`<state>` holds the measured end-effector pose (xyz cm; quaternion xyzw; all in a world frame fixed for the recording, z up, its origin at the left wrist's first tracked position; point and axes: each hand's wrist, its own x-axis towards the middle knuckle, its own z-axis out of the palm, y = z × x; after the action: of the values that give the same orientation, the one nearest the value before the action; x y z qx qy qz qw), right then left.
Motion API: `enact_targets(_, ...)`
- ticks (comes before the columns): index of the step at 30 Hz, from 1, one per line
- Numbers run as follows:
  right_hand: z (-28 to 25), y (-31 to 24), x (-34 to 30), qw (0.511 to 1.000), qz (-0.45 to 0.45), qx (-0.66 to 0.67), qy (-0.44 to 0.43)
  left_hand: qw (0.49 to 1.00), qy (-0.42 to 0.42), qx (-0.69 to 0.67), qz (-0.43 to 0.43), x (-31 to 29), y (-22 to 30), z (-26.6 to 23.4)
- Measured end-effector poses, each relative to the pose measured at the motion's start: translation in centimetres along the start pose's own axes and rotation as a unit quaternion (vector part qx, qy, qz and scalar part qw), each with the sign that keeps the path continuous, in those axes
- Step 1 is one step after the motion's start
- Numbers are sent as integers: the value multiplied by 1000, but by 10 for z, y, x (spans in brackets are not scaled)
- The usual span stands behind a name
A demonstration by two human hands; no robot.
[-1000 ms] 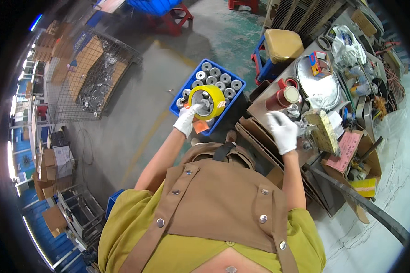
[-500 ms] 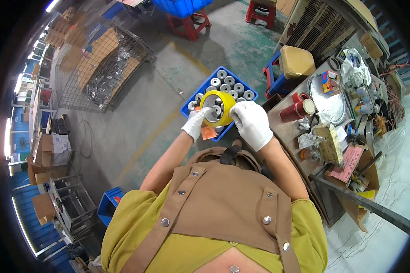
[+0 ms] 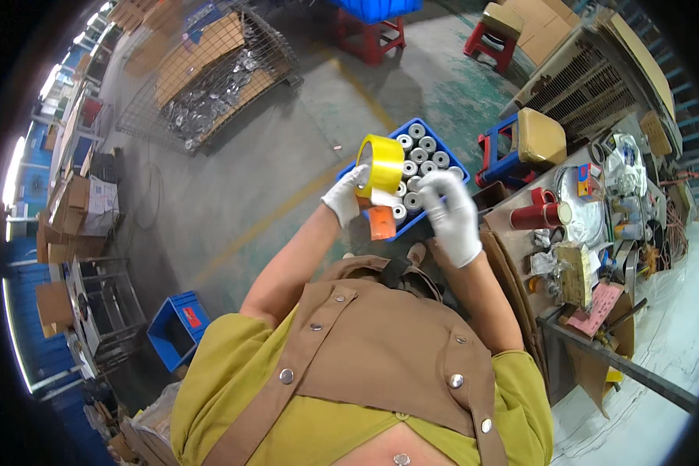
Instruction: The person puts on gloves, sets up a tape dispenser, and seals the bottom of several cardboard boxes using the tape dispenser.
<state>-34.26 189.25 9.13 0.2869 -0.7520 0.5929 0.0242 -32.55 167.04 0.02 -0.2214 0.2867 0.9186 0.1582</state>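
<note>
- The left hand [image 3: 343, 200], forearm angled forward and inward, grips the yellow tape roll [image 3: 388, 165], its fingers hooked into the ring.
- The roll tilts above the left part of the blue crate [image 3: 446, 147]; an orange flap [image 3: 381, 223] hangs just below it, its attachment unclear.
- Metal cylinders [image 3: 419, 156] already stand close together in the crate; no strip can be made out across their tops, so any taping looks barely begun.
- The right hand [image 3: 453, 221] hangs over the crate's near right side, forearm slanting inward, fingers bent and blurred; whether they pinch anything, I cannot tell.
</note>
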Motion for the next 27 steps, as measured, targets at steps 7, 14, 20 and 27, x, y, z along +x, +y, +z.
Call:
enact_targets(7, 10, 15, 13, 982, 136, 129, 11, 980, -173, -102, 17, -26, 30, -32)
enact_targets(14, 35, -1, 44, 986, -38, 33, -158, 961, -176, 205, 61, -79, 47, 26)
enact_targets(20, 31, -14, 52, 941, -30, 58, -332, 923, -145, 356, -4, -87, 63, 27)
enact_targets(27, 38, -3, 46, 985, -58, 0, -161, 949, -79, 292, 91, -70, 43, 20)
